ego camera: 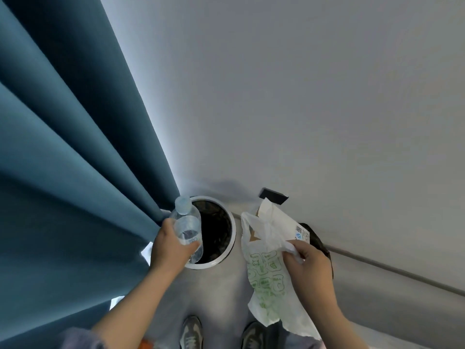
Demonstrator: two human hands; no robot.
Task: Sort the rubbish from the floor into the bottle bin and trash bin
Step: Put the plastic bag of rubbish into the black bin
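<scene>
While my grey shoes (191, 332) stand nearest on the floor, I judge this to be the dropping step. My left hand (169, 249) curls its fingers round a clear plastic water bottle (188, 226), cap pointing far, over the near-left edge of a round white-rimmed bin with a dark liner (233, 238). My right hand (312, 264) pinches a crumpled white green-printed plastic bag (266, 270) just right of it, partly hiding a dark second bin (318, 239). Next, centre the bottle over the opening, then loosen my grip.

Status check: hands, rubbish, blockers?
Left hand grips clear bottle over the white-rimmed bin. Right hand pinches white plastic bag, green print, beside that bin. Dark second bin partly hidden behind the bag. Nothing blocks the drop.
</scene>
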